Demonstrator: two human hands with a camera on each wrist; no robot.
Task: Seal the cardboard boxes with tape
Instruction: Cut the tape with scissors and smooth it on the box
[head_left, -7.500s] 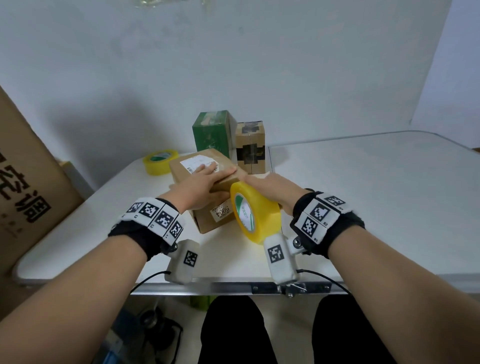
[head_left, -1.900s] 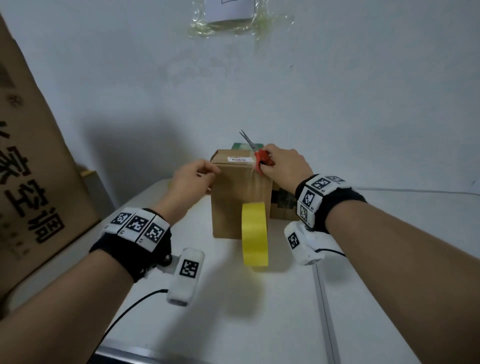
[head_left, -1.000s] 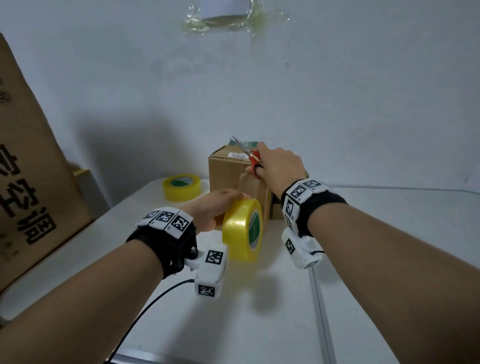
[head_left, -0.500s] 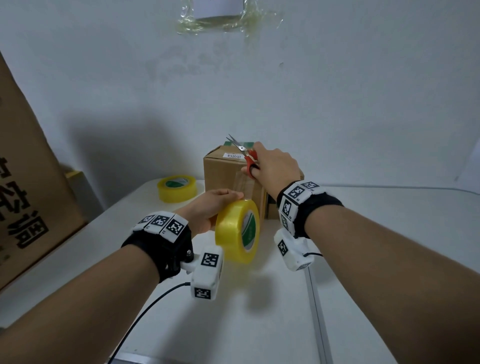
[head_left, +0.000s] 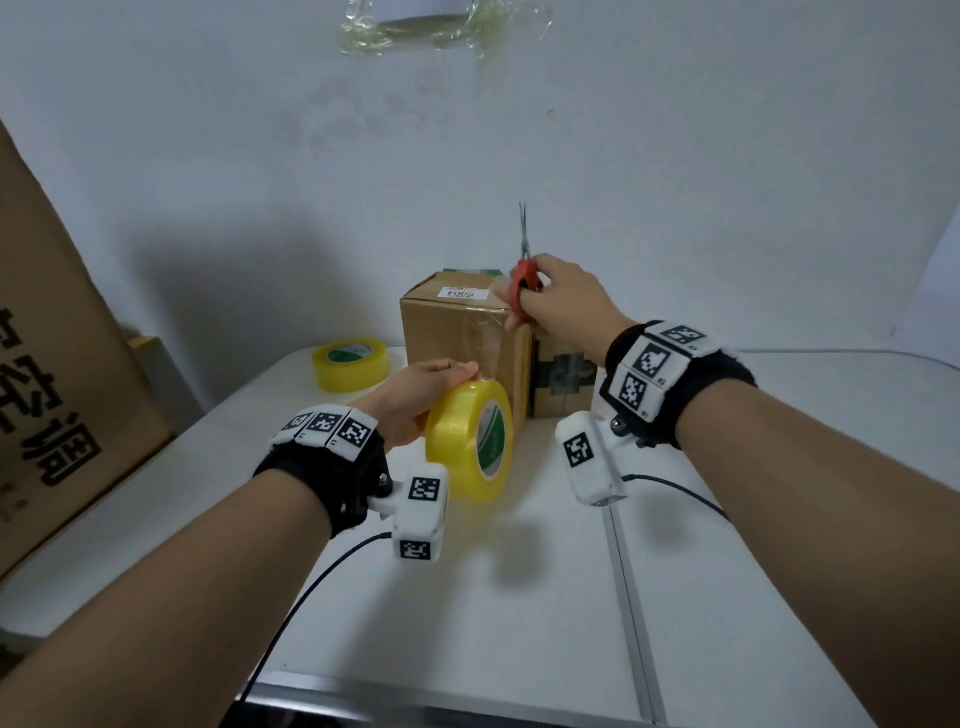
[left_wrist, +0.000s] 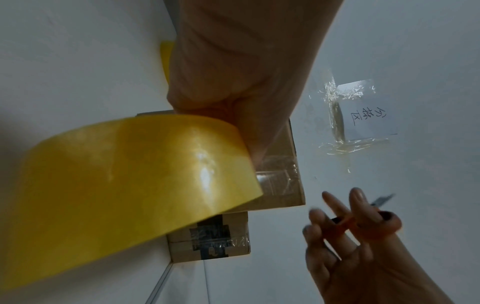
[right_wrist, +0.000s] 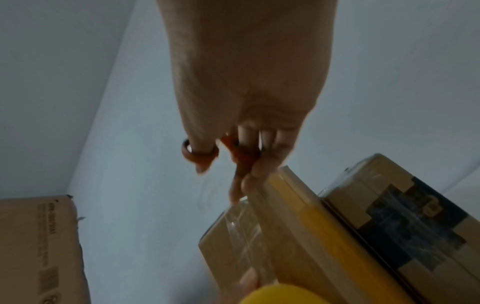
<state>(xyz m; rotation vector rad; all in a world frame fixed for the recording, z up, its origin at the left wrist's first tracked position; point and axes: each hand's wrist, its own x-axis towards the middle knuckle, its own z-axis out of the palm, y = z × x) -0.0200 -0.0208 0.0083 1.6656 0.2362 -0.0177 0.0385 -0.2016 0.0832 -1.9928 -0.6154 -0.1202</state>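
A brown cardboard box (head_left: 452, 332) stands on the white table (head_left: 519, 597). A clear strip of tape (head_left: 488, 338) runs down its front face to a yellow tape roll (head_left: 470, 439). My left hand (head_left: 431, 382) grips this roll just in front of the box, low down. My right hand (head_left: 527, 309) holds red-handled scissors (head_left: 523, 270) at the box's top right corner, blades together and pointing straight up. The left wrist view shows the roll (left_wrist: 116, 185) and the box (left_wrist: 280, 174). In the right wrist view my fingers sit in the scissor handles (right_wrist: 239, 156) above the taped box (right_wrist: 233, 236).
A second yellow tape roll (head_left: 350, 364) lies at the back left of the table. A smaller box with black print (head_left: 561, 379) stands right behind the brown one. A large printed carton (head_left: 57, 364) leans at the left. A taped paper note (head_left: 441, 26) hangs on the wall.
The roll hung from the box by its tape; my left hand took it and holds it low. In the last half second the scissors swung from pointing up-left to straight up.
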